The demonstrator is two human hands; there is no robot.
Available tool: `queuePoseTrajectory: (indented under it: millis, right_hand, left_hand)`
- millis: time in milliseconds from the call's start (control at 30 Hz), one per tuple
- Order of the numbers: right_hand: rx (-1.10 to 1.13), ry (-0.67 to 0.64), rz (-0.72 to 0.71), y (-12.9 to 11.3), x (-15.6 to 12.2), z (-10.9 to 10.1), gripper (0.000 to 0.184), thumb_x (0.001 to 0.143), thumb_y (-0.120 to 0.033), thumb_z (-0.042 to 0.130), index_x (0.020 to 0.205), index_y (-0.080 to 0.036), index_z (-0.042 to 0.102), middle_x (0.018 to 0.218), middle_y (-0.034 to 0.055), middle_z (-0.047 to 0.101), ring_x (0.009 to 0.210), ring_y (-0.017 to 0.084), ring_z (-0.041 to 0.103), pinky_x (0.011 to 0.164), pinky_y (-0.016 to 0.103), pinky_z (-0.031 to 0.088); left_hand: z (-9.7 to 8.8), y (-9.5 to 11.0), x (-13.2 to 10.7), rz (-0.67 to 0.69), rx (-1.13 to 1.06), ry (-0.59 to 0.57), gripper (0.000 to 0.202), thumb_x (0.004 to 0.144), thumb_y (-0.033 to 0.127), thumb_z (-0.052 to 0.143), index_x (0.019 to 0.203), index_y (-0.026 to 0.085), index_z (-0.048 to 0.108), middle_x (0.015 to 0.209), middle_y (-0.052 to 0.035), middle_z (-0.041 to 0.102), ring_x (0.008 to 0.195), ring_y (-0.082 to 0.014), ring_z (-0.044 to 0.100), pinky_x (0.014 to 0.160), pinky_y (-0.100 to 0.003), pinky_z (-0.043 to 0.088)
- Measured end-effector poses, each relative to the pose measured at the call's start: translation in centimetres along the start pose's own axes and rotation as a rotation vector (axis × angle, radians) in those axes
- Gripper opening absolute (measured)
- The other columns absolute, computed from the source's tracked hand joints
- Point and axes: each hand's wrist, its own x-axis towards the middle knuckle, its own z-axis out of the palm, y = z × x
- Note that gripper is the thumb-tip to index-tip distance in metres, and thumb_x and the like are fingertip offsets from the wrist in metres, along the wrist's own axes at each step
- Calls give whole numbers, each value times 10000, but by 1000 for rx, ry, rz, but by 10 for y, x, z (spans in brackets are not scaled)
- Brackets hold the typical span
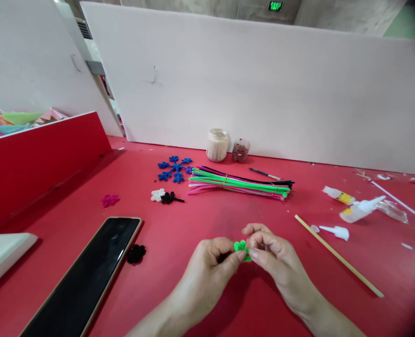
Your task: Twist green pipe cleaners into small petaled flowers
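Between my two hands is a bright green pipe cleaner [240, 245], bent into small petal-like loops. The thumb and fingers of my left hand [210, 264] pinch it from the left. My right hand [277, 257] grips its right side between thumb and fingers, which partly hide it. Beyond the hands lies a banded bundle of pipe cleaners [242, 183] in green, pink, black and white. Finished-looking pipe cleaner shapes lie to the left: a blue snowflake-like piece [175, 169], a white flower [157, 194], a black flower with a stem [172, 198] and a magenta flower [110, 200].
A phone [88, 271] lies at the left beside another black flower [136, 253]. A wooden stick [338, 255], glue bottles [361, 209] and a white nozzle [336, 232] lie at the right. Two jars [217, 146] stand by the white board [263, 89] at the back.
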Motion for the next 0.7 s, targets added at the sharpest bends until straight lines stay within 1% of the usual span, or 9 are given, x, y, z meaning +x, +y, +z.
queuePoseTrajectory:
  millis: [167,233,400,500,600,700]
  right_hand:
    - [10,15,-11,0,0,0,95,725,-198,513,631,-189,504,873,42,468,940,212,434,709,294,369]
    - [6,25,-18,0,0,1,92,722,-197,512,631,-188,507,868,43,474,939,215,438,716,299,370]
    - [1,48,-12,1,-1,2,90,716,-190,512,627,-185,514,885,47,487,902,215,465,697,301,386]
    - [11,54,-17,1,-1,3,90,713,-183,512,624,-187,510,886,44,492,883,209,478,683,291,396]
    - [32,51,-22,1,-1,3,89,709,-173,508,621,-186,509,891,49,490,877,208,478,673,287,398]
    - [56,33,-19,1,-1,2,87,703,-160,505,621,-189,515,899,41,487,863,194,470,667,276,389]
  left_hand:
    - [0,2,-1,9,26,-30,281,751,246,503,497,152,427,519,62,272,510,-80,219,474,-236,202]
    - [0,1,-1,8,24,-36,273,754,251,502,509,149,441,522,61,279,512,-80,224,476,-235,205]
    - [-2,0,-1,-11,15,-67,249,765,315,497,618,123,553,548,47,319,535,-91,252,491,-239,215]
    - [0,2,-1,-8,11,-35,263,757,344,500,603,133,538,545,49,316,537,-96,257,496,-238,217]
    - [4,3,-2,7,4,21,277,748,337,500,540,158,460,532,57,288,520,-94,236,484,-238,204]
    - [6,1,-2,23,19,51,282,764,318,473,531,172,410,536,59,270,513,-93,220,475,-239,196]
